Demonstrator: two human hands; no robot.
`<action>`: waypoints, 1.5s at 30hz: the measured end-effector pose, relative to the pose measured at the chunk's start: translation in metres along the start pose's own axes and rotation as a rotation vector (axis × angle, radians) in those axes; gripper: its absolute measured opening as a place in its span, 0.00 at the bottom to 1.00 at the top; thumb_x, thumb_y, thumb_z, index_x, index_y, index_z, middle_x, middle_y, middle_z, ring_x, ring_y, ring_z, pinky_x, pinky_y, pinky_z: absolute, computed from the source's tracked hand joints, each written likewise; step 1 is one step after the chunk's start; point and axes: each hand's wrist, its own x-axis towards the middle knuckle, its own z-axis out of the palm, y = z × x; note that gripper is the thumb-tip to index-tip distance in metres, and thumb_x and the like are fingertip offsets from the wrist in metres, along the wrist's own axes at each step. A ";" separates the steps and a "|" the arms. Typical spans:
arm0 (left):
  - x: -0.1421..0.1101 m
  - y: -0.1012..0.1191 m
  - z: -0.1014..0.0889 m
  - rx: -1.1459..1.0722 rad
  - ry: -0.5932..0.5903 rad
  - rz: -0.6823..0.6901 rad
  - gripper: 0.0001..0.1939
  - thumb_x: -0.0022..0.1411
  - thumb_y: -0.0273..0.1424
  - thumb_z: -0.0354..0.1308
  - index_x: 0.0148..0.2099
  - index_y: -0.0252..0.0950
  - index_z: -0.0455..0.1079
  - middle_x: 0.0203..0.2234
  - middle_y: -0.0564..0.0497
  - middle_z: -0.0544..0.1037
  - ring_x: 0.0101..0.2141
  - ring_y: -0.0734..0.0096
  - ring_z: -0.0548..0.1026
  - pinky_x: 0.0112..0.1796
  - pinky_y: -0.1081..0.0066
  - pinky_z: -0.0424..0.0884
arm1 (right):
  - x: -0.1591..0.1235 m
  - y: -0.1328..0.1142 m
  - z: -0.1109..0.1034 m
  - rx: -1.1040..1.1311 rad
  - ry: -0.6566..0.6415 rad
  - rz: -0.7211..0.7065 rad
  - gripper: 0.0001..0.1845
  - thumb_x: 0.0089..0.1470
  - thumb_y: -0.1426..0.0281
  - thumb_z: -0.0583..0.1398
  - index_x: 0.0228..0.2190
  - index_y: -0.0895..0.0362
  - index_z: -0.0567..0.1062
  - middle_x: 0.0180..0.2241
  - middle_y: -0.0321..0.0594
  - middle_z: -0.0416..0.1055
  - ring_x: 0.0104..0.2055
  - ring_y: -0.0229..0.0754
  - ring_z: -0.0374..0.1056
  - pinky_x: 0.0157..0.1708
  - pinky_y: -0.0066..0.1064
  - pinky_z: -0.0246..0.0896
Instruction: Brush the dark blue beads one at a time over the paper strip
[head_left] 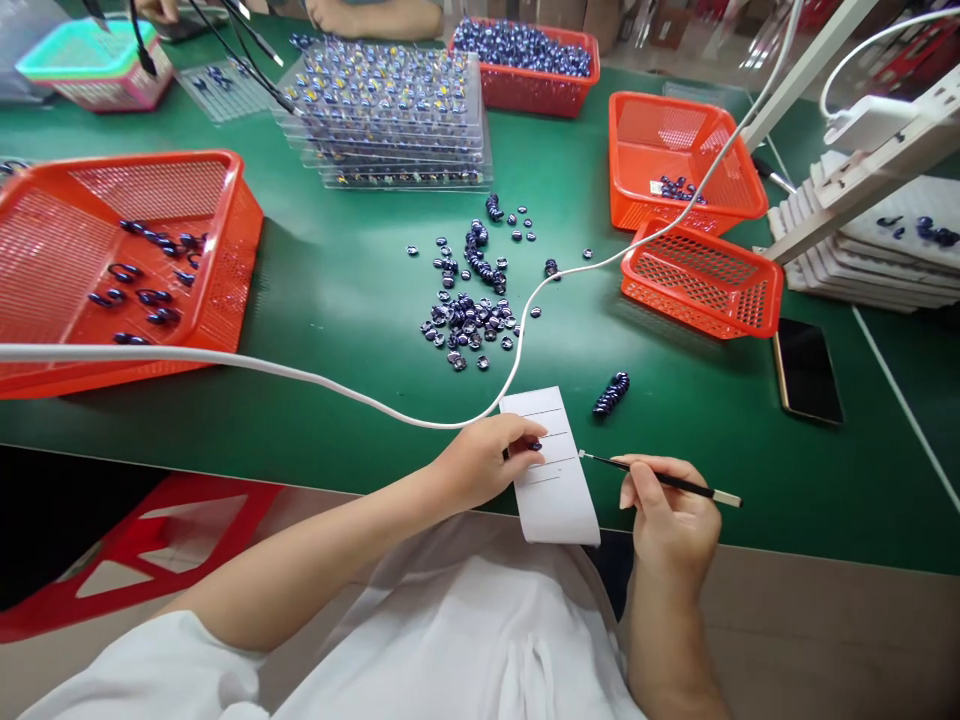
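Small, glossy, dark blue piece [535, 446]: between thumb and index finger of the left hand [487, 455], fingers nearly closed on it, over the white paper sheet with thin black ruled lines [559, 505]. It lies to the left of the right hand [671, 505]. Right hand: pinch grip on a slim black stick tool with a pale rear end [679, 484]; its thin tip, bearing a small whitish bit, is at the sheet's right edge, apart from the piece. Contact between tip and sheet: cannot tell.

Beyond the sheet, on the green tabletop [337, 290]: loose heap of glossy dark blue pieces [469, 320]; a short, compact row of similar pieces [611, 396] stands apart, above the tool. White cable [360, 402] curves between heap and sheet.

Farther out: large orange-red plastic basket [244, 250] at left, pieces inside; stacked clear plastic trays [405, 130] at the far side; black-screened phone [808, 370] at right.
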 end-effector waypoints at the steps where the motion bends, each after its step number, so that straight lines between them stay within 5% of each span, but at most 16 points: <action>1: 0.004 0.003 -0.002 -0.040 -0.004 -0.048 0.08 0.61 0.25 0.65 0.45 0.34 0.76 0.33 0.50 0.81 0.31 0.72 0.77 0.36 0.73 0.75 | 0.001 0.000 0.001 0.021 0.017 -0.009 0.08 0.52 0.68 0.69 0.28 0.58 0.77 0.29 0.41 0.80 0.18 0.32 0.66 0.18 0.27 0.60; 9: 0.041 0.013 0.003 -0.288 -0.013 -0.087 0.03 0.59 0.28 0.66 0.37 0.35 0.79 0.33 0.49 0.82 0.33 0.71 0.78 0.36 0.72 0.74 | 0.006 0.002 0.007 0.126 0.103 -0.050 0.07 0.53 0.69 0.68 0.29 0.58 0.76 0.30 0.40 0.80 0.18 0.32 0.66 0.19 0.27 0.62; 22: 0.039 0.006 0.015 -0.471 -0.112 -0.195 0.08 0.61 0.32 0.62 0.41 0.31 0.76 0.31 0.48 0.80 0.30 0.74 0.77 0.33 0.75 0.74 | 0.003 0.000 0.008 0.083 0.110 -0.045 0.06 0.54 0.69 0.68 0.29 0.57 0.75 0.31 0.39 0.80 0.18 0.32 0.66 0.21 0.29 0.64; 26: 0.037 0.005 0.014 -0.598 -0.223 -0.224 0.11 0.62 0.32 0.63 0.45 0.31 0.73 0.33 0.46 0.81 0.32 0.72 0.79 0.35 0.73 0.76 | 0.008 0.000 0.004 0.163 0.032 -0.066 0.08 0.53 0.66 0.68 0.30 0.54 0.74 0.30 0.37 0.79 0.22 0.36 0.71 0.24 0.32 0.69; 32: 0.036 0.006 0.014 -0.701 -0.301 -0.233 0.12 0.62 0.34 0.65 0.43 0.32 0.70 0.34 0.46 0.81 0.32 0.72 0.79 0.36 0.71 0.76 | 0.006 -0.004 0.011 0.282 -0.180 -0.024 0.10 0.54 0.62 0.68 0.31 0.51 0.73 0.30 0.32 0.78 0.25 0.38 0.73 0.46 0.55 0.74; 38: 0.036 0.001 0.019 -0.717 -0.265 -0.201 0.13 0.62 0.35 0.65 0.42 0.33 0.68 0.33 0.47 0.81 0.31 0.72 0.80 0.35 0.72 0.75 | -0.001 -0.005 0.020 0.282 -0.282 -0.008 0.08 0.56 0.63 0.67 0.33 0.51 0.74 0.32 0.35 0.79 0.29 0.41 0.76 0.47 0.54 0.75; 45: 0.036 0.002 0.018 -0.442 -0.145 -0.041 0.10 0.66 0.31 0.58 0.48 0.33 0.75 0.38 0.45 0.84 0.38 0.69 0.82 0.41 0.72 0.77 | -0.003 -0.004 0.018 0.258 -0.315 -0.039 0.04 0.57 0.67 0.66 0.35 0.51 0.75 0.34 0.35 0.80 0.30 0.40 0.77 0.49 0.53 0.73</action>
